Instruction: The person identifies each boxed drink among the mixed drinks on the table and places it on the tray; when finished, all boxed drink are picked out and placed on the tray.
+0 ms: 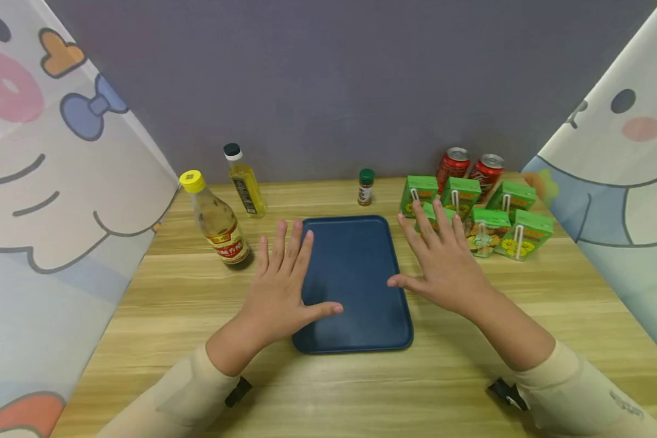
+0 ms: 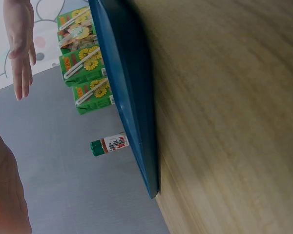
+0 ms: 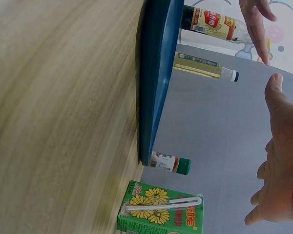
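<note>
A dark blue tray [image 1: 353, 280] lies flat in the middle of the wooden table. Over its left edge hovers my left hand [image 1: 281, 292], palm down with fingers spread and holding nothing. My right hand [image 1: 443, 261] is spread the same way beyond the tray's right edge, its thumb overlapping the rim in the head view. Just past the right fingertips stand several green drink cartons [image 1: 517, 243] with white straws. Nearest the left hand is a dark sauce bottle [image 1: 227, 240] with a yellow cap. The right wrist view shows one carton [image 3: 161, 207] close below the right hand [image 3: 281, 161].
Behind the sauce bottle stands a slim bottle of yellow oil [image 1: 247, 188]. A small green-capped seasoning jar [image 1: 365, 188] is beyond the tray's far edge. Two red cans [image 1: 487, 173] stand behind the cartons. A grey panel [image 1: 334, 91] closes off the table's back.
</note>
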The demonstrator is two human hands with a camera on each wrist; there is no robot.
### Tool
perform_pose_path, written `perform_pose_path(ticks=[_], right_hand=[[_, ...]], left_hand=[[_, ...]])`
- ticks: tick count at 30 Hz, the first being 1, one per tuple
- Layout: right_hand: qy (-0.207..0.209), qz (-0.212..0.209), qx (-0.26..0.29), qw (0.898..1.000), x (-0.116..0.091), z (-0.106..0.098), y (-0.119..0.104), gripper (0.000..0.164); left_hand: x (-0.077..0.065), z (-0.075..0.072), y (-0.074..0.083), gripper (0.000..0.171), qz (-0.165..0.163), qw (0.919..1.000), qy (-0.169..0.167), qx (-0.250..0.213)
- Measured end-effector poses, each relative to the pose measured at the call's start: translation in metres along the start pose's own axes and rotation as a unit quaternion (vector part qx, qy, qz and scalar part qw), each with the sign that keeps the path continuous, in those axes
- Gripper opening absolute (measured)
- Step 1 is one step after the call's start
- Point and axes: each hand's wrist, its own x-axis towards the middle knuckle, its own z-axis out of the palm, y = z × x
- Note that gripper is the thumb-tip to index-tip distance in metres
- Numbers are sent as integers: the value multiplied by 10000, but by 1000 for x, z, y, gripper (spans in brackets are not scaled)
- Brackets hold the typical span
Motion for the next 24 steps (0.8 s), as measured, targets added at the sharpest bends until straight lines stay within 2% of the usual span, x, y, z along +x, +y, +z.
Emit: perform_pose_path(ticks=[5, 8, 11, 14, 16, 19, 24], right_hand=[[-8, 18, -8, 10000, 0, 1, 1, 111], [-16, 141, 184, 9997, 2, -2, 7, 113], [-18, 467, 816, 9956, 8, -10, 19, 111], [-9, 902, 1546, 9838, 15, -19, 35, 105], [-50, 1119, 1842, 9765, 20, -21, 47, 102], [-353, 1281, 1908, 9726, 28, -18, 61, 100], [-1228, 1479, 1658, 9672, 39, -6, 75, 97]], left_hand=[[-1, 0, 1, 125, -4, 9999, -45, -89], [-1, -1, 0, 124, -34, 9988, -190, -442], [-2, -4, -1, 123, -116, 9925, -457, -1129], [-4, -4, -4, 123, -213, 9819, -797, -1707], [-7, -3, -7, 124, -273, 9765, -1040, -1868], [-11, 0, -10, 125, -329, 9714, -1406, -1886], [-18, 7, -13, 129, -264, 9670, -1822, -1762]])
